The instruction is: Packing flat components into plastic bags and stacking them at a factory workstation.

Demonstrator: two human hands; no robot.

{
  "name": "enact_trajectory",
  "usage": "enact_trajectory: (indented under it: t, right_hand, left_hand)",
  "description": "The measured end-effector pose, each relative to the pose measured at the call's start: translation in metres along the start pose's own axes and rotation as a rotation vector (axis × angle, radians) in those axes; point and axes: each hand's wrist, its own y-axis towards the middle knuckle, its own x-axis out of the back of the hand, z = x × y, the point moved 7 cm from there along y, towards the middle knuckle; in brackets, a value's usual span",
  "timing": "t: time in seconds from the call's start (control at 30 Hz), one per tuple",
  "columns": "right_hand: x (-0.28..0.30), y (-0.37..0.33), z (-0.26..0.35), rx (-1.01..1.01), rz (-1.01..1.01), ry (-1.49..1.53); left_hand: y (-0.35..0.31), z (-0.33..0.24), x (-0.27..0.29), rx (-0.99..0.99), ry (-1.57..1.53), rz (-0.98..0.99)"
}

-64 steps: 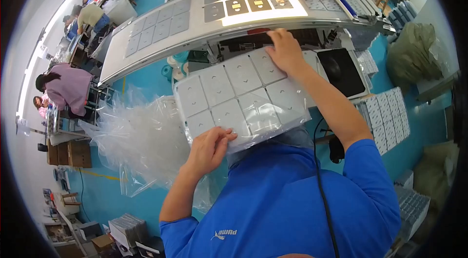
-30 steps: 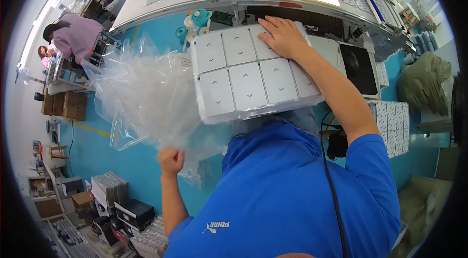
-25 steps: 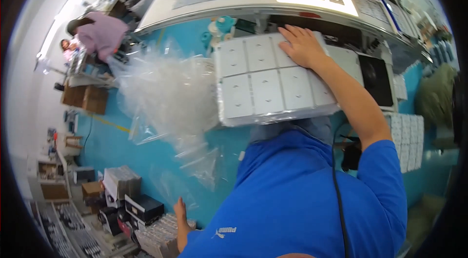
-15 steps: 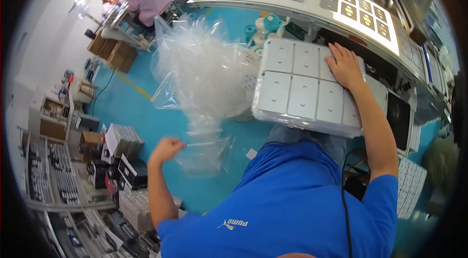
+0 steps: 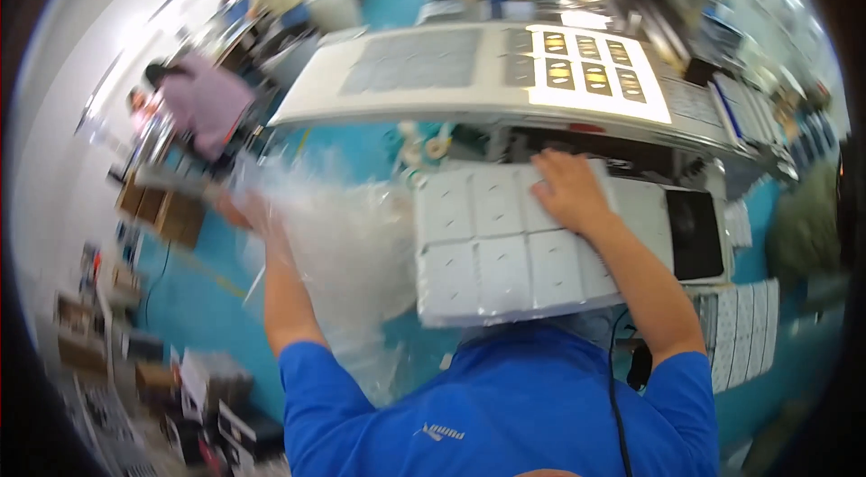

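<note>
A stack of light grey, panelled sheets [image 5: 474, 274] in clear wrapping lies in front of my body. My right hand [image 5: 570, 188] rests on its far right part, fingers stretched over the top sheet. To the left of the stack a big heap of clear plastic film [image 5: 347, 238] spills down toward the floor. My left arm reaches out past the film, and my left hand [image 5: 239, 208] is at its far left edge. Motion smears that hand, so its fingers and any grip on the film cannot be made out.
Beyond the stack stands a long white table [image 5: 316, 85] with a lit panel [image 5: 645, 94] bearing dark cards. Rolls of tape [image 5: 437, 145] lie below its edge. A dark flat plate [image 5: 693, 233] is to the right. Brown boxes [image 5: 176, 215] and a person in pink [image 5: 207, 103] are far left.
My left hand has swung forward and left, from the near floor area to the far side of the film. My right hand stays on the stack. The view has tilted up.
</note>
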Motion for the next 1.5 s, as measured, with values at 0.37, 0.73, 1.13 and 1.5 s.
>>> enact_trajectory:
  t: [0.37,0.73,1.13,1.5]
  right_hand:
    - [0.001,-0.004,-0.004,-0.076,0.067,-0.060]
    - [-0.002,0.007,0.014,0.009,0.053,0.008]
    - [0.087,-0.030,-0.076,-0.300,-0.332,0.761]
    - [0.027,-0.231,-0.193,-0.721,-0.459,0.592]
  left_hand:
    - [-0.103,-0.081,0.068,-0.518,0.294,0.044]
    - [-0.282,0.135,0.026,-0.620,0.255,0.146]
    - [-0.159,0.058,0.088,-0.467,0.400,0.265]
    - [-0.202,-0.297,0.092,-0.344,-0.278,0.705]
